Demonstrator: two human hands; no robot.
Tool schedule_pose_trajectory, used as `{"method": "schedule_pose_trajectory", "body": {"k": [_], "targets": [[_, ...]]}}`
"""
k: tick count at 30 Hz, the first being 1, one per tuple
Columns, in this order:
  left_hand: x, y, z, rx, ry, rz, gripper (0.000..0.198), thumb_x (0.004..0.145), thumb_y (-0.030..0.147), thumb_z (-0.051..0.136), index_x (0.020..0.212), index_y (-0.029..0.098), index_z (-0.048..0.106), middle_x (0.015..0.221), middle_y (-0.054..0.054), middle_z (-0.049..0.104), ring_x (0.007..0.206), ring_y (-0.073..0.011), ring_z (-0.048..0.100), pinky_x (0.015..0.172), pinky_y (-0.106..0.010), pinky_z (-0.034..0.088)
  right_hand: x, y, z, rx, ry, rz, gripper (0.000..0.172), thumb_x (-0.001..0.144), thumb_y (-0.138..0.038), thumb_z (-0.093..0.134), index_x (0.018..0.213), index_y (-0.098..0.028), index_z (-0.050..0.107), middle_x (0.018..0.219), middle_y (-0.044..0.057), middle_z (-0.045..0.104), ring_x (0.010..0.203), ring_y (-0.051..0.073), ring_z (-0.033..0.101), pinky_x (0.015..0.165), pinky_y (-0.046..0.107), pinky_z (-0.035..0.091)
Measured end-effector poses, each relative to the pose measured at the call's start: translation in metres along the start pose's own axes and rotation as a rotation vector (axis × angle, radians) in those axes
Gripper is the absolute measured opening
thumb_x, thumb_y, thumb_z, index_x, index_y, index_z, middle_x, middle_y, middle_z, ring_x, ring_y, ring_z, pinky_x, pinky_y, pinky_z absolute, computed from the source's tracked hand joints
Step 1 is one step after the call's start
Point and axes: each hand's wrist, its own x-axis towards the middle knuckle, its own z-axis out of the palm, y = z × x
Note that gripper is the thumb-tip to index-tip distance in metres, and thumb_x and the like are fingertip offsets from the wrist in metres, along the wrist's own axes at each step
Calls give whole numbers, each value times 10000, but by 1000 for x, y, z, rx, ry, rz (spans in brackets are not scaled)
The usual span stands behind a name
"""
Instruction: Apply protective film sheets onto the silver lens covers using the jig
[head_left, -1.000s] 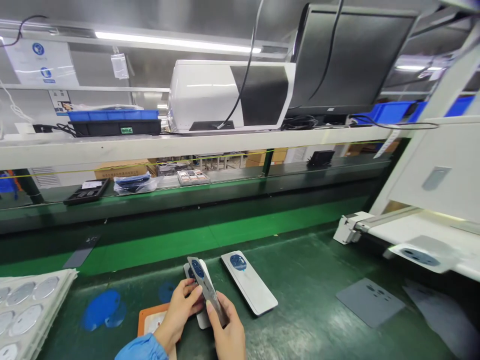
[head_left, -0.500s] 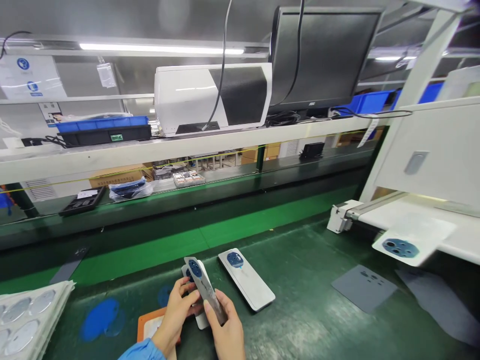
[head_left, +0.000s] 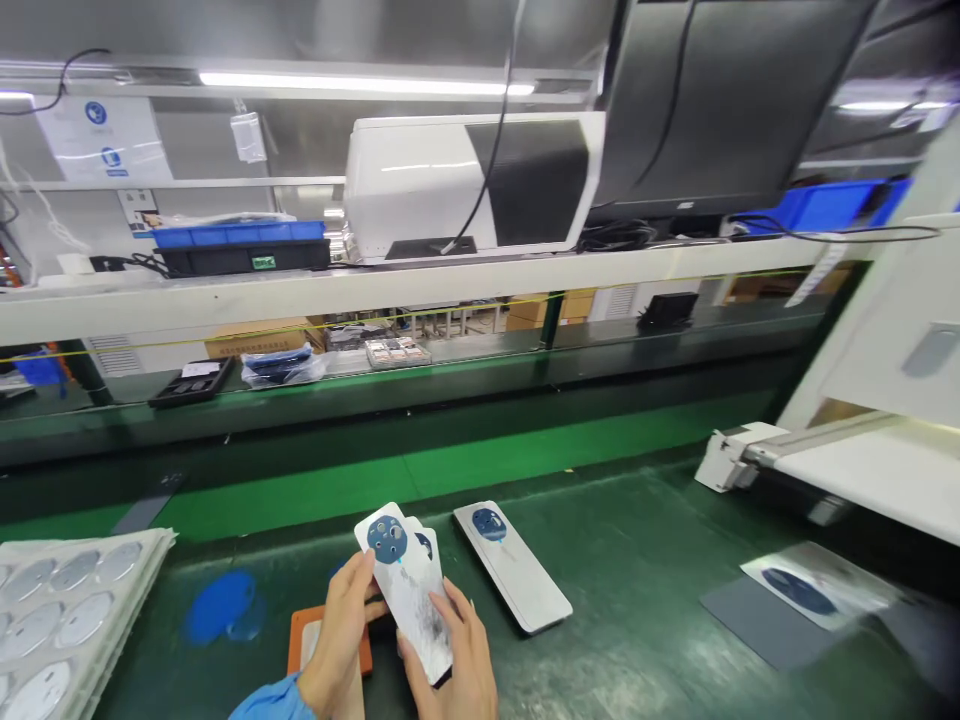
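Note:
Both hands hold a white phone back cover point(head_left: 416, 600) with a round dark blue camera patch near its top and grey smudges lower down. My left hand point(head_left: 339, 622) pinches its left edge, while the fingers of my right hand point(head_left: 459, 645) curl round the lower right side. A second white cover point(head_left: 421, 527) shows partly behind the first; the rest of it is hidden. To the right of the hands lies a white phone-shaped piece point(head_left: 517, 570) with a similar camera patch. An orange frame point(head_left: 304, 640) sits beneath my left wrist, partly covered.
A stack of trays with round discs point(head_left: 64, 610) stands at the left, near a blue patch point(head_left: 220, 605) on the green table. At right, a clear-white sheet point(head_left: 817, 580) overlaps a grey sheet point(head_left: 765, 625) below the conveyor point(head_left: 877, 460). A shelf point(head_left: 480, 275) spans the back.
The held cover has turned from nearly edge-on to face me. At right, the patched sheet has dropped from the conveyor's end onto the grey sheets. The view has shifted right-to-left things rightward.

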Motion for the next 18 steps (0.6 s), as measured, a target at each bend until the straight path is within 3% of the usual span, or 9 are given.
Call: {"method": "schedule_pose_trajectory", "body": {"k": [2,5,8,10,13,18], "targets": [[-8,7,-3,-62,-3,20,540,741,531,733,1089,126,654,996,-138,731,894,-292,692,767,-369,547,-5,-9,-1,-6,-10,-3,400,901,-461,537,1237,-245,571,1335,116,523,1227,321,502,950,463,469],[-20,14,-10,-56,13,46,530,664,448,825,1050,118,671,938,-130,744,839,-274,700,768,-346,540,-9,-19,-7,90,-69,117,534,843,-547,600,1274,-233,568,1285,119,556,1138,295,574,851,359,521],[-35,20,-16,-55,-15,34,526,666,403,833,1081,134,652,938,-115,745,832,-255,698,777,-334,534,-10,-25,-13,254,-200,317,678,774,-565,677,1329,-197,548,1007,78,678,849,223,666,742,287,545],[-45,22,-18,-39,-1,33,504,660,381,840,1062,145,647,952,-105,741,850,-249,691,765,-313,531,-12,-32,-15,323,-260,402,619,779,-570,661,1263,-186,617,864,55,698,703,192,655,660,260,544],[-55,24,-22,-25,24,38,468,667,364,834,1034,148,641,983,-103,733,880,-245,681,759,-295,528,-16,-46,-17,357,-286,424,464,777,-560,650,1062,-201,723,916,79,719,716,203,663,610,242,536],[-68,23,-33,69,-113,47,460,817,353,697,1213,146,589,1065,-119,715,959,-263,678,838,-345,537,-14,-71,-24,590,-384,633,438,735,-521,716,1007,-178,706,883,80,724,741,210,670,669,253,549]]}}
